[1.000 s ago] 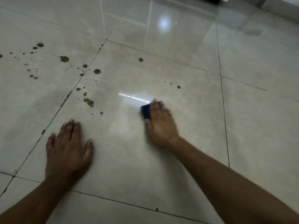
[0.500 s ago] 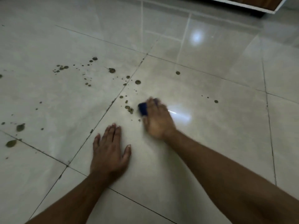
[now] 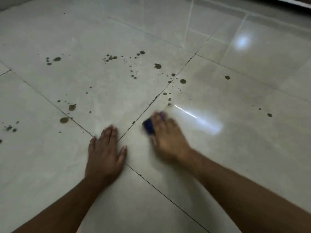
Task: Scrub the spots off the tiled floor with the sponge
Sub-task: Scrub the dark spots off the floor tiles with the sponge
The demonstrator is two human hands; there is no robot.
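Note:
My right hand (image 3: 168, 138) presses a dark blue sponge (image 3: 148, 126) flat on the glossy beige tiled floor (image 3: 235, 148), just right of a diagonal grout line; hand and sponge are blurred. My left hand (image 3: 105, 153) lies flat on the floor with fingers spread, across the same grout line. Brown spots (image 3: 183, 81) dot the tiles beyond the sponge, the closest ones (image 3: 169, 104) a short way past my fingertips. More spots (image 3: 72, 107) spread over the tile to the left, and a few (image 3: 269, 115) lie far right.
A dark furniture base (image 3: 296, 2) runs along the top right corner. Bright light reflections (image 3: 242, 42) shine on the tiles at the upper right and beside my right hand. A wall edge (image 3: 10, 4) shows at the top left.
My right hand has slid the sponge leftward to the grout line, over the cluster of spots that lay there. The view has shifted, showing more spotted floor on the left. My left hand stays planted.

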